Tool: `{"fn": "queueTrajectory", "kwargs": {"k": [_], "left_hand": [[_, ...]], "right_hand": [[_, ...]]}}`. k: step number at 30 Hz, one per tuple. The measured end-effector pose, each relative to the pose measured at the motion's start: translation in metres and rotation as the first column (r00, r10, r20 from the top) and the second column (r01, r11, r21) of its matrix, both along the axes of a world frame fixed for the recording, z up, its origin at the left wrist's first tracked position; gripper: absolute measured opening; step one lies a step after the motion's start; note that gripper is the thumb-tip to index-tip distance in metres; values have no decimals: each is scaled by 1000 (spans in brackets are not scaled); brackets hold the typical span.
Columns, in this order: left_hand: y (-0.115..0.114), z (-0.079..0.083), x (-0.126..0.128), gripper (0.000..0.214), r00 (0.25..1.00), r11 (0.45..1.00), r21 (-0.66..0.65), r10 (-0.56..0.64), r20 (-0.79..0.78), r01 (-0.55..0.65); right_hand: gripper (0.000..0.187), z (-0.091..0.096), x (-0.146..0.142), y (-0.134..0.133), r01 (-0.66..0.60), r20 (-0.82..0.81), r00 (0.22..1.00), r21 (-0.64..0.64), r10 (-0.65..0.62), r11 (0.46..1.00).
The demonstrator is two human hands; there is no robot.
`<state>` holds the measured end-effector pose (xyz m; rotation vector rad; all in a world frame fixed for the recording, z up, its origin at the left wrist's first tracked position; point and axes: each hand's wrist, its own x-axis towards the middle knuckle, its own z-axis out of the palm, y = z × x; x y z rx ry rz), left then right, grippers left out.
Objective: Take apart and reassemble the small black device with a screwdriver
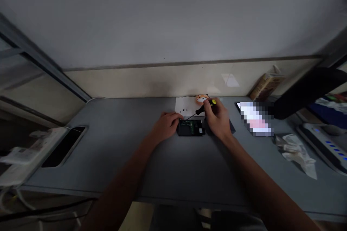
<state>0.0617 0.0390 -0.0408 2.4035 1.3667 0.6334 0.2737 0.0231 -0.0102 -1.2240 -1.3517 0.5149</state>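
My left hand [166,126] rests its fingers on the left edge of a flat black device [191,131], whose open top shows a green circuit board [191,126]. My right hand [217,118] grips a screwdriver [207,107] with a black and yellow handle. Its thin shaft points down and left, with the tip at or just above the board. Behind the device lies a white paper sheet [185,105] holding several tiny black screws [184,110]. A small orange toy figure [202,99] sits at the paper's far edge, partly behind my right hand.
A dark flat piece [230,126] lies beside my right hand on the grey desk [121,151]. To the right are a pixelated phone [255,119], crumpled paper [296,153], a cardboard box [267,86] and a power strip [325,144] with blue lights.
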Motion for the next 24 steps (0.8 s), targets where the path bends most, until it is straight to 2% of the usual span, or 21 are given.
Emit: {"fn": "queueTrajectory", "kwargs": {"k": [12, 24], "left_hand": [[1, -2, 0, 37, 998, 999, -6, -45, 35, 45], [2, 1, 0, 36, 999, 1000, -11, -23, 36, 23]], "right_hand": [[41, 0, -1, 0, 12, 5, 1000, 5, -12, 1000], [43, 0, -1, -2, 3, 14, 1000, 0, -3, 1000]]}}
